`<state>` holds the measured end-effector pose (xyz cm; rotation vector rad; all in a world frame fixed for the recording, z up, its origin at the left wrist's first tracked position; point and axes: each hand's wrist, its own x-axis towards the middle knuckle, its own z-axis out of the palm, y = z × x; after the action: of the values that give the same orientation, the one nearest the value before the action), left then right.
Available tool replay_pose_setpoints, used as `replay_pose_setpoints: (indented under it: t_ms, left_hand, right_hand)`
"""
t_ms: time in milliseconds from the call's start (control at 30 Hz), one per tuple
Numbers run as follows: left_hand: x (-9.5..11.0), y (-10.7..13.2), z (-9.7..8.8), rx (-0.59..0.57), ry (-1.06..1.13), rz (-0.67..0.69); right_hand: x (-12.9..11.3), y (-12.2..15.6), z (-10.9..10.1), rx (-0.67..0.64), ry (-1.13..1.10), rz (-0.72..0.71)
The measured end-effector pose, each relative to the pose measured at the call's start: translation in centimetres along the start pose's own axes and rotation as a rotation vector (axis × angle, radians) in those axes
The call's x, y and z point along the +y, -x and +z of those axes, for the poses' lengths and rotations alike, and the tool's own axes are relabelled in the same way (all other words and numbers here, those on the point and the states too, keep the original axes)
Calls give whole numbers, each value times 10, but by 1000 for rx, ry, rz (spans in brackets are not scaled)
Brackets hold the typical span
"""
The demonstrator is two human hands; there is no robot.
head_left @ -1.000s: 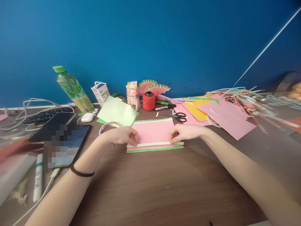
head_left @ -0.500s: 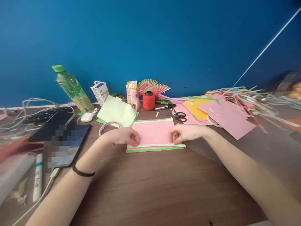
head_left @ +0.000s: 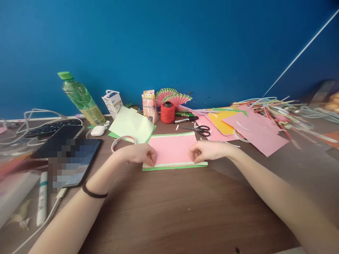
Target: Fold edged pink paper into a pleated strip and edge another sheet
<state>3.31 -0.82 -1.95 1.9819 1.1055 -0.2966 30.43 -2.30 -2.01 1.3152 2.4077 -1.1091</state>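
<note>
A pink sheet of paper (head_left: 173, 148) with pale and green edges lies flat on the brown table (head_left: 180, 208) in front of me. My left hand (head_left: 137, 153) pinches its near left corner with closed fingers. My right hand (head_left: 206, 151) pinches the near right corner the same way. A thin pale strip runs along the near edge between both hands, above a green border.
Scissors (head_left: 200, 130), a red thread spool (head_left: 167, 113), paper fans (head_left: 172, 98) and a tape ring (head_left: 122, 140) lie behind the sheet. A pale green sheet (head_left: 131, 125) is at back left. Pink and yellow papers (head_left: 254, 132) sit right. A green bottle (head_left: 79, 98), phone (head_left: 75, 160) and cables are left.
The pale strip at the near edge has been drawn slightly closer to the green border. Both hands stay at the corners, barely shifted.
</note>
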Motion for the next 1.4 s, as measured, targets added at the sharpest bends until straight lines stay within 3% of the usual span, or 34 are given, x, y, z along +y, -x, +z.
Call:
replay_pose_setpoints:
  t_ms: [300, 1400]
  left_hand:
    - [3, 1, 2, 2, -35, -69]
    - [6, 1, 3, -6, -94, -88]
  right_hand:
    - [-2, -1, 3, 18, 34, 12]
    - [-7, 3, -1, -25, 0, 17]
